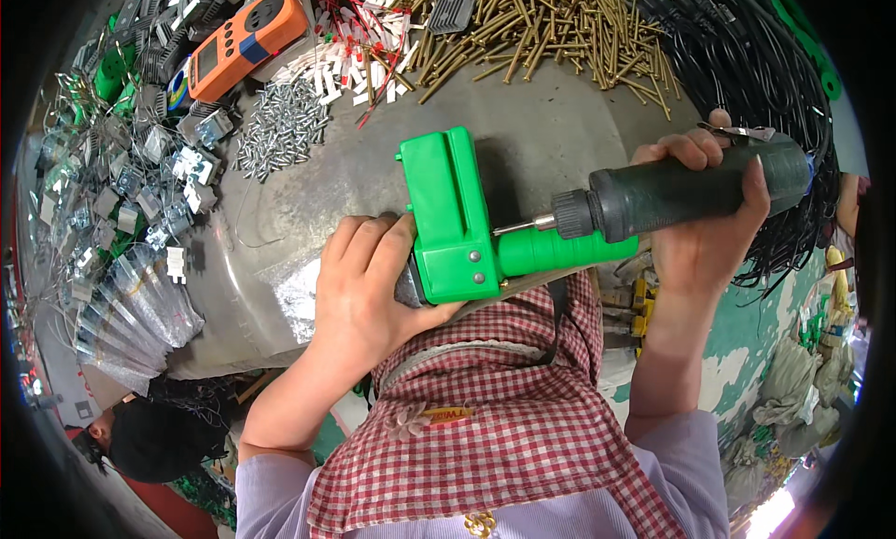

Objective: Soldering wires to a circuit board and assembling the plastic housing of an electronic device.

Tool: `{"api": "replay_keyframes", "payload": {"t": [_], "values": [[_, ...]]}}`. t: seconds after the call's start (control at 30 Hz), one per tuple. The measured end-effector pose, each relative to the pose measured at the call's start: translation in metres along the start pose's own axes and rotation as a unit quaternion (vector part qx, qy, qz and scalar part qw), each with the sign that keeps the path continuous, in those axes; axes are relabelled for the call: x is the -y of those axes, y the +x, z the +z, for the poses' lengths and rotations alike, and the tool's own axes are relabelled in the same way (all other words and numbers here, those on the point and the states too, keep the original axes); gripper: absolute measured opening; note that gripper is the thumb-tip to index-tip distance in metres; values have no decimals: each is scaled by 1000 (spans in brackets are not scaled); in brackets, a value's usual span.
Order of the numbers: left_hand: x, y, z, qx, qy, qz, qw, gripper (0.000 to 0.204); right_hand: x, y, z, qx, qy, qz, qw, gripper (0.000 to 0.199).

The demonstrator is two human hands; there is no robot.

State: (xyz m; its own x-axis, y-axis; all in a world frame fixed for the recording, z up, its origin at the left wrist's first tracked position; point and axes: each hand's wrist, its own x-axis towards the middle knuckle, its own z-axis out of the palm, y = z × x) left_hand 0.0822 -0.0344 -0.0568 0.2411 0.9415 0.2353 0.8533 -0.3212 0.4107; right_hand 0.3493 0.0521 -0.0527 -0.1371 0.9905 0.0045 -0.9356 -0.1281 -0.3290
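Grey metal tabletop [560,128] fills the view, crowded along its far edge. At centre, the left hand [359,282] is clamped on a green plastic housing [453,222], while the right hand [705,217] at three o'clock grips a dark electric screwdriver [672,189], its bit against the housing. Brass rods [551,26] lie at twelve o'clock, silver screws [280,128] and an orange meter [247,40] toward eleven.

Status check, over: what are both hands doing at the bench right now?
Left hand gripping green plastic housing. Right hand holding dark electric screwdriver, bit at the housing's side. Screw pile behind, apart.
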Motion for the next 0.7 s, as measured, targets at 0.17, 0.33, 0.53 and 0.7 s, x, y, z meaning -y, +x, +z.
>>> {"api": "replay_keyframes", "payload": {"t": [0.17, 0.33, 0.53, 0.7], "values": [[0, 0, 2, 4, -4, -8, 1000, 65, 0, 0, -2, 0, -13, 0, 1000, 44], [-3, 0, 0, 8, 6, -6, 1000, 66, -3, -1, -1, 8, 18, 3, 1000, 43], [0, -1, -1, 15, -5, -14, 1000, 71, -11, 3, -4, -16, 19, 8, 1000, 39], [5, -6, 1, 8, -72, -23, 997, 79, -14, 5, -6, -26, 34, 12, 999, 38]]}}
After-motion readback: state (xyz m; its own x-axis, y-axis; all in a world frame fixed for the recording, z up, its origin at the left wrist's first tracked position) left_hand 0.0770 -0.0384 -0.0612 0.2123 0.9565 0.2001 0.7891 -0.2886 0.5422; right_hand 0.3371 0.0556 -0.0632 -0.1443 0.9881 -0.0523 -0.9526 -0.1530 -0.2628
